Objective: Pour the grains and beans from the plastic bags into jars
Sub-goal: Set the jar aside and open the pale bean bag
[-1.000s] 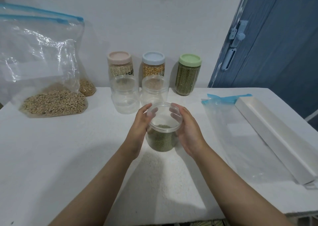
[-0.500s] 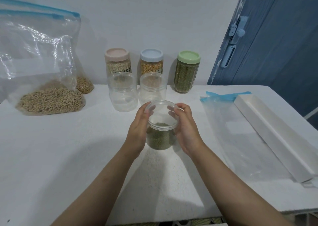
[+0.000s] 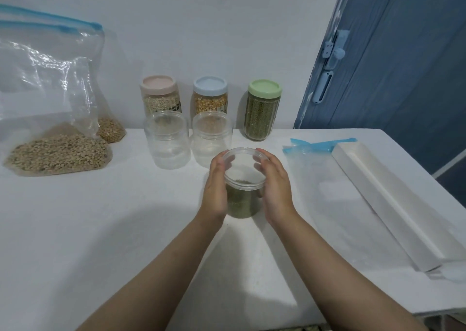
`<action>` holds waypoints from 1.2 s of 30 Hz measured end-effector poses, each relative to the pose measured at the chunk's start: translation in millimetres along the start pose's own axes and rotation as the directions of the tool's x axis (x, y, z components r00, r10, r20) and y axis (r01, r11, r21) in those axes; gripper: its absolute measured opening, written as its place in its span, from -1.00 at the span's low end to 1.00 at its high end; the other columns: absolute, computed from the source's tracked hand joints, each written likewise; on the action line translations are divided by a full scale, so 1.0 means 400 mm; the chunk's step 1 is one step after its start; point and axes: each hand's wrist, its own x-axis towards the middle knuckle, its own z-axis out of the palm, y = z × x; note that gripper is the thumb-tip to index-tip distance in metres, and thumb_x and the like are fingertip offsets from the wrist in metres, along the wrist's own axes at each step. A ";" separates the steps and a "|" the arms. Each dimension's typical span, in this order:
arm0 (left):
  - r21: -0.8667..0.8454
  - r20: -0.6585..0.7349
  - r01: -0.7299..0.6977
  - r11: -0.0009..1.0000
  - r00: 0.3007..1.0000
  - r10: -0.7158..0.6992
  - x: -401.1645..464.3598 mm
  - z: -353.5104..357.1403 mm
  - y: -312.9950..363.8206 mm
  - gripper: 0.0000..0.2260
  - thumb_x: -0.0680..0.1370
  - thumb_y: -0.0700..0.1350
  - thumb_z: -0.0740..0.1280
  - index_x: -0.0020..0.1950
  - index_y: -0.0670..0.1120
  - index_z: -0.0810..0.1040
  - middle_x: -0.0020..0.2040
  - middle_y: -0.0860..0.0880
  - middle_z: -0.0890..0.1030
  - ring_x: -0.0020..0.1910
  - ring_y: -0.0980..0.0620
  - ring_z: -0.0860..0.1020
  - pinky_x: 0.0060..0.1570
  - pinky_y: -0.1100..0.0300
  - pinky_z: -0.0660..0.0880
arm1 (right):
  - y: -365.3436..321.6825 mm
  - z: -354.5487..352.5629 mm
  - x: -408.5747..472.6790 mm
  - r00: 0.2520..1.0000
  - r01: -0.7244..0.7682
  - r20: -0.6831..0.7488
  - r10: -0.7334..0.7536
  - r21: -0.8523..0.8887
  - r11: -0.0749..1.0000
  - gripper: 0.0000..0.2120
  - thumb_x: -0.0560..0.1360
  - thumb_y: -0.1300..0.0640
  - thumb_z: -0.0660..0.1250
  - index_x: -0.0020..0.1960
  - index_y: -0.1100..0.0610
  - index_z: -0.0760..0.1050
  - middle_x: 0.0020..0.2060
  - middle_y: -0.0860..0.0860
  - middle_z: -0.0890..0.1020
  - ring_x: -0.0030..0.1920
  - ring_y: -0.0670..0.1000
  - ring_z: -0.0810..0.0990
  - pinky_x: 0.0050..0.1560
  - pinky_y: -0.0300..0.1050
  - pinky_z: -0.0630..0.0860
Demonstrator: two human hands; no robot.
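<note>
Item: open jar (image 3: pixel 243 192), clear plastic, centre of frame, on the white desk (image 3: pixel 100 230). Roughly half full of small green beans; no lid on it that I can make out.

Change noted: over the last second I see almost none. The jar sits at the same spot in front of the two empty jars, and both hands stay around it. I read this as settling the filled jar after pouring, with that portion of the task done.

Left hand (image 3: pixel 216 189): fingers curled round the jar's left wall, thumb near the rim. Right hand (image 3: pixel 273 187): curled round the right wall likewise. Both grip the jar.

Empty jars (image 3: pixel 167 139), two, clear, lidless, just behind the held jar; I judge these are next to be filled.

Bag of beans (image 3: pixel 58 151), lower part full of pale brown beans, left of frame; a second bag (image 3: pixel 111 129) behind it, partly hidden.

Empty bag (image 3: pixel 327 179), flat, right of frame, blue zip strip at top, beside a long white box (image 3: pixel 393 204).

Lidded jars (image 3: pixel 210 99), three, full, against the wall.
</note>
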 end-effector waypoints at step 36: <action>0.533 -0.262 -0.185 0.826 0.892 0.369 0.135 0.157 0.063 -0.66 0.62 -0.18 0.24 0.40 -0.04 0.45 0.30 0.04 0.48 0.24 0.07 0.46 0.27 0.17 0.40 | -0.129 -0.112 0.184 0.883 0.466 0.171 -0.437 -0.428 0.774 -0.65 0.71 0.04 0.09 0.44 0.06 0.44 0.46 0.00 0.37 0.48 -0.07 0.27 0.46 -0.24 0.15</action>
